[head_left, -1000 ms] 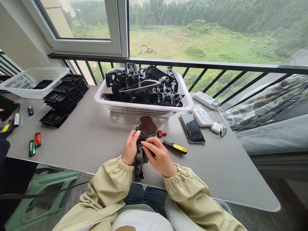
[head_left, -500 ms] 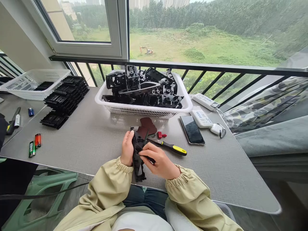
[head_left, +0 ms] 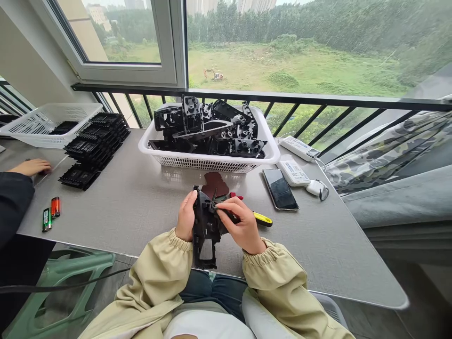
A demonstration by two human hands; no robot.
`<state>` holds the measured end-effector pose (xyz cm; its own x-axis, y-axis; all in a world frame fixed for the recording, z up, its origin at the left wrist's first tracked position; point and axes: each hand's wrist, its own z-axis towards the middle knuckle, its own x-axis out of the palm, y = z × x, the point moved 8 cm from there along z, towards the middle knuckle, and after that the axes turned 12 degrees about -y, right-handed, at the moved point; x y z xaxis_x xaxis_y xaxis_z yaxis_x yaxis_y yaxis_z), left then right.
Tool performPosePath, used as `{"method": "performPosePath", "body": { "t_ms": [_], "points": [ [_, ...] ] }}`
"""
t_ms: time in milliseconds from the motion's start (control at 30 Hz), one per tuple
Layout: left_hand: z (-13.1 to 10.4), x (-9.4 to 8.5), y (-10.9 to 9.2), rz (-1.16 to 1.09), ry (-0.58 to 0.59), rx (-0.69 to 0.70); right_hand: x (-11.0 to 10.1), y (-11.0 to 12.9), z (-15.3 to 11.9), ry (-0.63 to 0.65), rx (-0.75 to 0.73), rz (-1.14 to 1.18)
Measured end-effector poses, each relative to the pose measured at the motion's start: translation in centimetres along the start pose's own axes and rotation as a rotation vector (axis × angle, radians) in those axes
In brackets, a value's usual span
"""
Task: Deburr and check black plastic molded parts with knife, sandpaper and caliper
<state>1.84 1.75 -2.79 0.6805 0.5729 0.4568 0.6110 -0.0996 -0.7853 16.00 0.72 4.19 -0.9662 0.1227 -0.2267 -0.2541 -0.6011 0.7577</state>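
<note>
A black plastic part [head_left: 202, 223] with cut-out openings is held over the front of the table. My left hand [head_left: 186, 216] grips its left edge, thumb near the top. The fingers of my right hand [head_left: 241, 223] are pinched at the part's right side; what they hold, if anything, is too small and dark to name. Behind the part lie dark red sheets [head_left: 215, 182] and a small red piece [head_left: 236, 195]. The yellow and black handle [head_left: 263, 219] of a tool shows just right of my right hand.
A white basket [head_left: 212, 162] of black parts stands at the back. Left are stacked black parts [head_left: 95, 146], another white basket [head_left: 31, 134], batteries [head_left: 47, 219] and another person's hand [head_left: 31, 167]. A phone [head_left: 280, 189] and white devices [head_left: 294, 172] lie right.
The black part has turned, showing more of its broad face. My right hand has moved slightly up and right. Another person's hand and dark sleeve have come further in at the left.
</note>
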Motion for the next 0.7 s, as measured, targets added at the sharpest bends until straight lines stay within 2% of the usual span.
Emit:
{"method": "performPosePath", "body": {
  "t_ms": [133, 300, 500, 600, 700],
  "points": [
    [0.0, 0.3, 0.2, 0.013, 0.039, -0.008, 1.2, 0.7, -0.5, 0.144, -0.075, 0.008],
    [0.1, 0.5, 0.5, -0.004, 0.055, -0.044, 0.0, -1.4, -0.2, 0.011, 0.099, -0.115],
    [-0.4, 1.2, 0.8, 0.008, 0.145, -0.053, -1.0, -2.2, 0.1, -0.112, 0.218, -0.062],
    [-0.6, 1.6, 0.5, 0.024, 0.174, -0.020, -0.1, -1.8, -0.1, -0.045, 0.217, -0.046],
    [-0.4, 1.4, -0.1, 0.006, 0.141, 0.021, 0.9, -1.2, -0.4, 0.108, 0.207, -0.047]
  ]
}}
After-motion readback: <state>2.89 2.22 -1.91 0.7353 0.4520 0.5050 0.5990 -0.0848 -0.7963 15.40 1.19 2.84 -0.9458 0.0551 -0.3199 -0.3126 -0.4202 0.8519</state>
